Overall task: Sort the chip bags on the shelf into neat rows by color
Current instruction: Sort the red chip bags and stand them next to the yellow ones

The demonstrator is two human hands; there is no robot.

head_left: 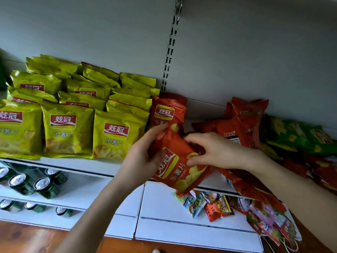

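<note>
Here, over the shelf's (82,164) front edge, the left hand (140,157) grips a tilted red chip bag (180,172) by its left side, and the right hand (215,152) pinches its upper right edge. Just behind stands another red bag (166,114), beside rows of yellow bags (67,128) filling the left end. A red pile (242,128) and a green bag (295,136) lie heaped toward the right end.

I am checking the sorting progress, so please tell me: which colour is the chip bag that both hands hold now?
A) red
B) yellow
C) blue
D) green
A: the left hand and the right hand both grip a red chip bag, held to the right of the yellow rows.
</note>
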